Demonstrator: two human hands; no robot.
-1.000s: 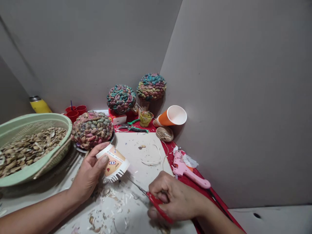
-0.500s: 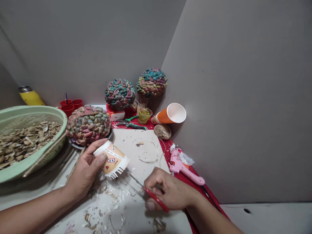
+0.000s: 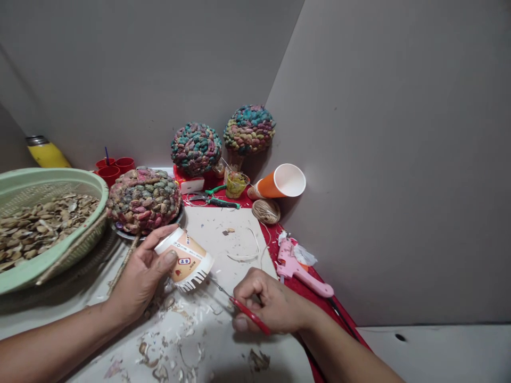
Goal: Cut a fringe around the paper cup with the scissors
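- Gripping a printed paper cup [image 3: 190, 260] between thumb and fingers, the person's left hand [image 3: 141, 271] holds it tilted left of center in the frame, its fringed, slit rim facing down and to the right.
- The right hand [image 3: 275, 303], right of lower center, is closed around the red handles of a pair of scissors [image 3: 251, 315], tips pointed at the fringe; whether the blades touch the paper cannot be told.
- Paper slivers and shell scraps litter the pale counter [image 3: 235, 354] in the lower middle of the frame.
- At far left, a green basket [image 3: 102, 194] holds a heap of brown shells [image 3: 43, 229]; just beside it sits a pink-and-gray shell-covered ball [image 3: 144, 201] on a dish.
- Two more multicolored balls, one at upper center [image 3: 196, 149] and another to its right [image 3: 250, 129], stand against the gray walls.
- Right of center, an orange cup [image 3: 267, 186] leans above a coil of twine [image 3: 266, 211], with a pink glue gun [image 3: 299, 268] lower down.
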